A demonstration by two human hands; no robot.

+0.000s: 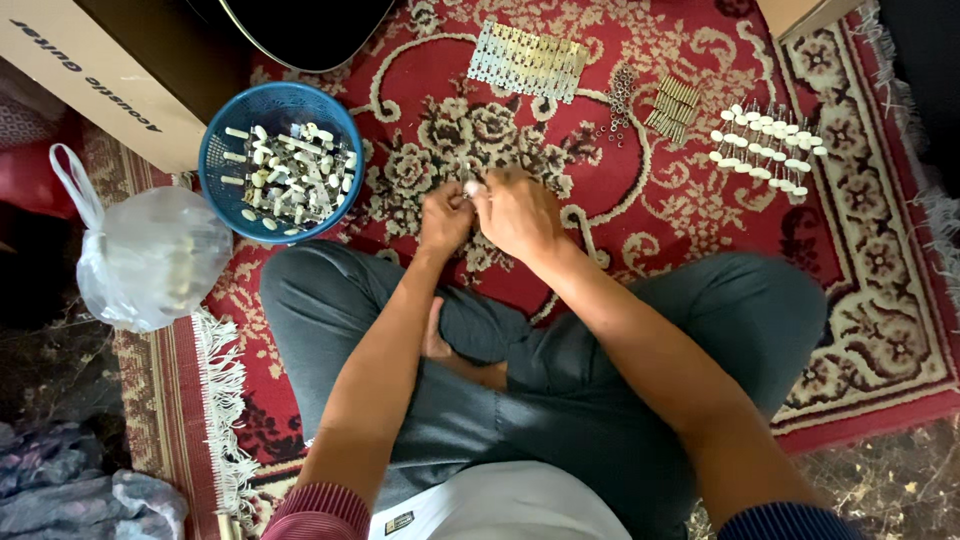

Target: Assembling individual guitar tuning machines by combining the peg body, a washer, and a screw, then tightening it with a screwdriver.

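I sit cross-legged on a red patterned rug (pixel 700 200). My left hand (pixel 443 218) and my right hand (pixel 516 212) meet just above the rug in front of my knees. Together they pinch a small part with a white knob (pixel 471 187). A round blue basket (pixel 278 160) full of white-knobbed metal pegs stands to the left of my hands. On the rug ahead lie a stack of thin metal plates (pixel 528 60), a heap of small rings and brass sleeves (pixel 650 105), and rows of white-knobbed pegs (pixel 765 148) at the right.
A cardboard box (pixel 90 80) and the dark body of a guitar (pixel 300 30) lie at the upper left. A clear plastic bag (pixel 150 255) sits left of the basket. Crumpled cloth (pixel 70 490) is at the bottom left. Bare floor borders the rug at the lower right.
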